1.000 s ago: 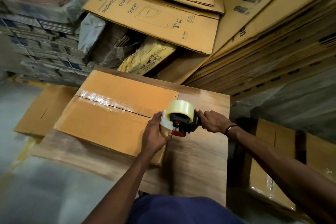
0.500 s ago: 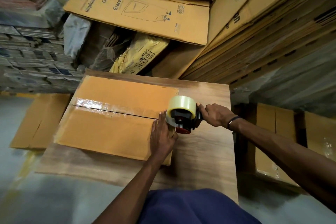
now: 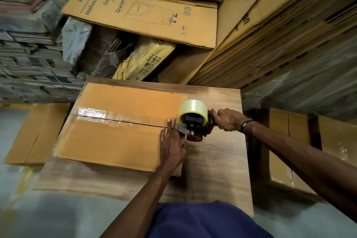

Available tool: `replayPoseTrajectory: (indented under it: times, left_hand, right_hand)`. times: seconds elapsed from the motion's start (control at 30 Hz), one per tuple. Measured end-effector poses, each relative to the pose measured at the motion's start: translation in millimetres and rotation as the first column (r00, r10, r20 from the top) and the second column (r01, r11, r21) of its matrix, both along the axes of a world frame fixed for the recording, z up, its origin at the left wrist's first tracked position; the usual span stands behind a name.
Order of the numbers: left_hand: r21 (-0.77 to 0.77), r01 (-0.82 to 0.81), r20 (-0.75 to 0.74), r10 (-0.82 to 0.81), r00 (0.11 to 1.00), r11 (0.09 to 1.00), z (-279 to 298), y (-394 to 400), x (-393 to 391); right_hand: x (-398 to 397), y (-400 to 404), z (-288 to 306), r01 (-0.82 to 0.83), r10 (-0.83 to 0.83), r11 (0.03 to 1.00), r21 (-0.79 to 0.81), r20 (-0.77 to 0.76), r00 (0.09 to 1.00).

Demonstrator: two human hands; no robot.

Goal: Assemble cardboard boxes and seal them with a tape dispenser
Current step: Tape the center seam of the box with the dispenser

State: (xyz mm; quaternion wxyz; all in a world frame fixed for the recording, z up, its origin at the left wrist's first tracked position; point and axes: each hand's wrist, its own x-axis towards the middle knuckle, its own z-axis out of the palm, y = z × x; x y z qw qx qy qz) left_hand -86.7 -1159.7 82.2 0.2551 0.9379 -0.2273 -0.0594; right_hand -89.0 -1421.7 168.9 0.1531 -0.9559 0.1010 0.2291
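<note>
**On the wooden table: taping the box seam**

At far left, on the grey floor [image 3: 29,208]: a flattened brown cardboard sheet [image 3: 32,133], partly tucked beside the wood-grain table [image 3: 216,160]. On the table: a plain tan cardboard box [image 3: 116,141], flaps closed, with a glossy strip of clear tape [image 3: 108,115] laid along the centre seam from the left edge toward the right end. At the box's right end: left hand [image 3: 172,145] flat on the cardboard, fingers straight and pressed beside the seam, gripping nothing. Just right of it: black-and-red tape dispenser [image 3: 195,123] with a roll of clear tape on top, at the box's right edge and touching the left fingertips. Further right: right hand [image 3: 226,120] curled tight round the dispenser's handle, dark band [image 3: 245,124] on the wrist. Behind the table: printed flat cartons [image 3: 143,11] stacked and leaning. At far right, below table level: more tan boxes [image 3: 286,150].
</note>
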Motion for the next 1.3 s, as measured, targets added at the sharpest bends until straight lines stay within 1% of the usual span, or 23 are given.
replayPoseTrajectory:
  times: [0.13,0.23,0.33,0.47,0.6,0.67,0.73,0.8,0.9,1.1,1.2,1.3]
  left_hand:
    - [0.069,0.017,-0.042,-0.014,0.999,0.997,4.9,-4.8,-1.0]
    - [0.190,0.093,-0.004,-0.094,0.996,0.977,3.6,-5.7,-3.3]
    - [0.187,0.092,-0.023,-0.089,0.996,0.978,3.7,-7.8,-3.7]
    - [0.188,0.082,-0.004,-0.083,0.997,0.979,4.2,-6.7,-3.9]
    - [0.178,0.076,-0.002,-0.077,0.997,0.981,6.3,-5.9,-5.0]
    - [0.178,0.071,-0.017,-0.069,0.997,0.981,7.8,-5.9,-5.2]
    - [0.173,0.068,-0.027,-0.064,0.998,0.982,8.6,-7.1,-5.1]
    - [0.186,0.059,-0.010,-0.058,0.998,0.981,8.4,-7.7,-4.9]
    - [0.205,0.059,0.005,-0.062,0.998,0.977,5.5,-7.3,-4.3]
    - [0.194,0.055,0.001,-0.056,0.998,0.979,7.0,-6.3,-5.2]
    - [0.198,0.062,0.007,-0.065,0.998,0.978,7.5,-6.1,-5.0]
    - [0.190,0.063,0.009,-0.066,0.998,0.980,8.5,-5.3,-5.0]
  right_hand:
    - [3.8,-9.8,-1.6,0.004,-0.003,1.000,0.023,-0.042,0.999]
    - [-6.0,-26.5,-11.2,0.023,-0.023,1.000,0.000,-0.090,0.996]
    - [-20.0,-35.3,-25.8,0.057,-0.061,0.998,-0.038,-0.093,0.994]
    - [-33.4,-25.1,-51.6,0.111,-0.114,0.992,-0.052,-0.059,0.992]
    - [-52.2,-15.2,-69.1,0.196,-0.187,0.973,-0.125,0.075,0.979]
    - [-65.0,-8.5,-76.2,0.260,-0.238,0.954,-0.149,0.154,0.959]
    - [-78.9,-1.5,-83.1,0.337,-0.302,0.932,-0.135,0.229,0.926]
    - [-91.4,5.1,-91.3,0.398,-0.360,0.910,-0.111,0.260,0.896]
    - [-107.1,17.8,-105.4,0.472,-0.446,0.880,-0.044,0.259,0.856]
    - [-129.7,40.0,-138.9,0.580,-0.569,0.813,0.047,0.270,0.777]
    - [-134.9,49.9,-153.3,0.649,-0.644,0.758,0.063,0.231,0.729]
    - [-137.0,55.9,-161.5,0.690,-0.699,0.713,0.124,0.199,0.687]
